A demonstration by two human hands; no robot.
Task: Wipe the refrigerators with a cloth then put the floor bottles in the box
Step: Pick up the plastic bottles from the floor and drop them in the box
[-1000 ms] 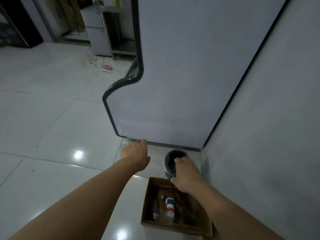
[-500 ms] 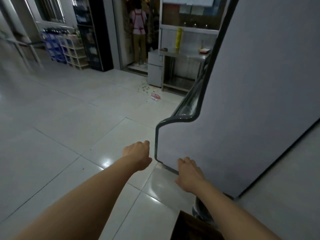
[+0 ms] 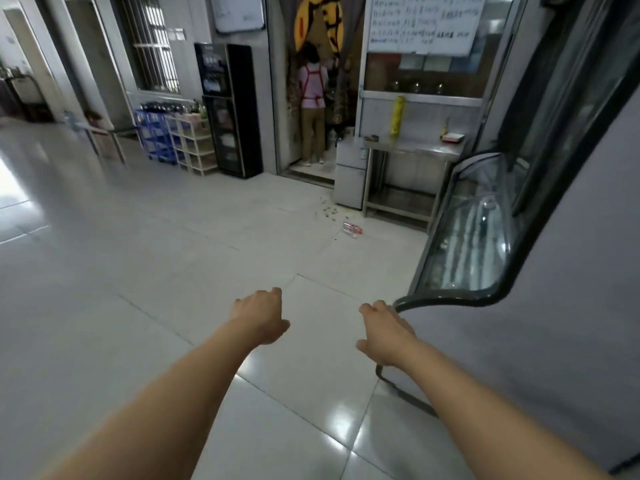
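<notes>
A clear plastic bottle point(image 3: 352, 229) with a red label lies on its side on the white tiled floor, far ahead near a steel table. My left hand point(image 3: 261, 318) and my right hand point(image 3: 382, 332) reach forward at mid-frame, both empty with fingers loosely curled. My right hand hovers just left of the dark-rimmed corner of a grey display refrigerator point(image 3: 540, 341) with a curved glass front point(image 3: 465, 233). The cardboard box and any cloth are out of view.
A steel table point(image 3: 412, 154) and a small grey cabinet point(image 3: 349, 174) stand behind the bottle, with scattered debris point(image 3: 327, 211) on the floor. A person point(image 3: 312, 105) stands in the doorway. A black cabinet point(image 3: 232, 109) and blue crates point(image 3: 156, 140) line the far wall.
My view has lifted from the box and dark container by the refrigerator's base to the room ahead. Both hands came away from the box area, empty, and the box left the frame.
</notes>
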